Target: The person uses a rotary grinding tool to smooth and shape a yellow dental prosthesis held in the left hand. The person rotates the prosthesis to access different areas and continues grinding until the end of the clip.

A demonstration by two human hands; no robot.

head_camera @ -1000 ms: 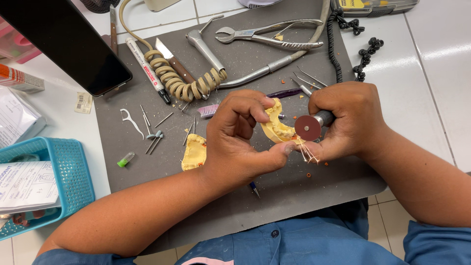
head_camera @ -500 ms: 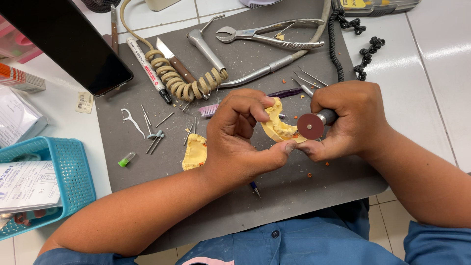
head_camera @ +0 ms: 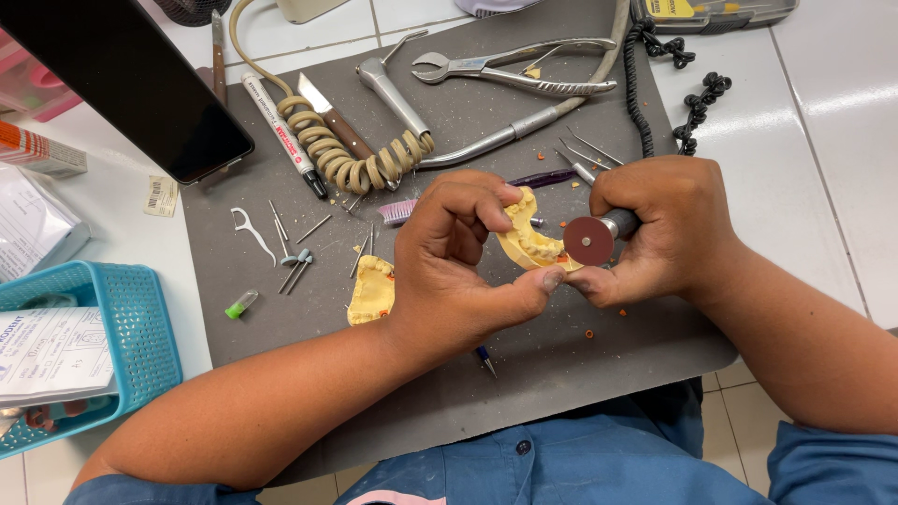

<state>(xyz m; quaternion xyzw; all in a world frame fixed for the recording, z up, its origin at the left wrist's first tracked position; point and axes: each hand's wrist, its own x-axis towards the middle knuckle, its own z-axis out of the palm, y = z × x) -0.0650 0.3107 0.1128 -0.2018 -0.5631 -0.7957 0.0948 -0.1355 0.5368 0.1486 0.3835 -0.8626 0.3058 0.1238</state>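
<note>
My left hand (head_camera: 458, 257) grips a yellow plaster dental cast (head_camera: 526, 236) between thumb and fingers, above the grey mat (head_camera: 524, 365). My right hand (head_camera: 669, 238) is closed around a rotary handpiece whose reddish-brown cutting disc (head_camera: 588, 240) sits against the cast's right side. The two thumbs touch just under the disc. A second yellow cast (head_camera: 371, 291) lies on the mat, partly hidden by my left wrist.
Small burs and a white pick (head_camera: 251, 227) lie left on the mat. Behind are a coiled beige cord (head_camera: 351, 161), a knife, a marker, metal pliers (head_camera: 510, 69) and a black cord (head_camera: 655, 56). A teal basket (head_camera: 122, 337) with papers stands at left, a dark tablet (head_camera: 122, 75) behind.
Both hands stayed nearly in place. The wires seen under the disc a second ago are no longer visible, and the thumbs have closed together beneath it.
</note>
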